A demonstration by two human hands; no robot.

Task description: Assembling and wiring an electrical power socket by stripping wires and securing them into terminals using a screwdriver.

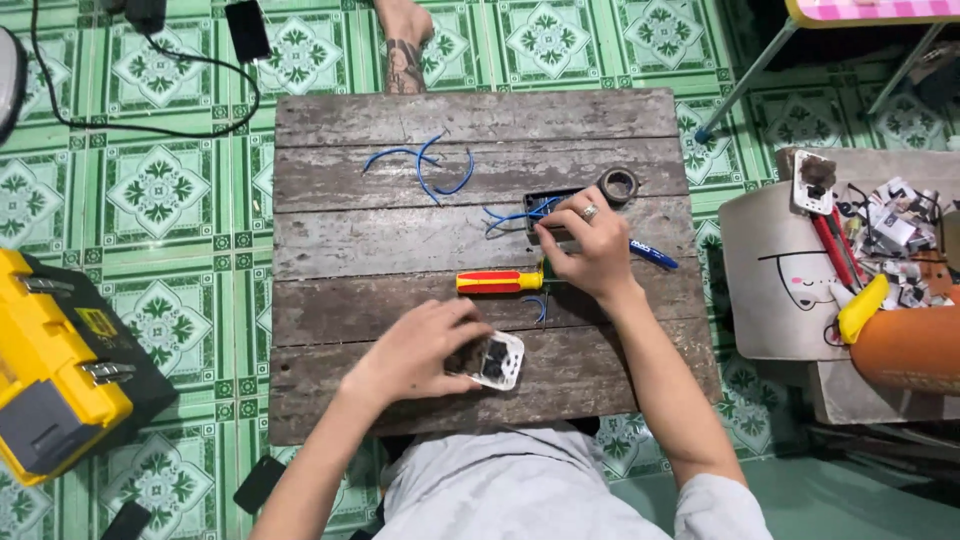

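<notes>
I am curling my left hand [415,352] around a white switch module [497,360] near the wooden table's [400,250] front edge. My right hand [590,245] is pinching the black electrical box [548,203] beside blue wires [510,217], with a red-and-yellow screwdriver [498,281] lying between my hands and a tape roll [618,185] just beyond.

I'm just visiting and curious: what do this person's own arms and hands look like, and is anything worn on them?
Both arms are bare from the short sleeves of a light grey T-shirt down. The left hand wears nothing that shows: no glove, watch or ring. The right hand carries a silver-coloured ring on one finger. No gloves or wristbands on either.
</notes>
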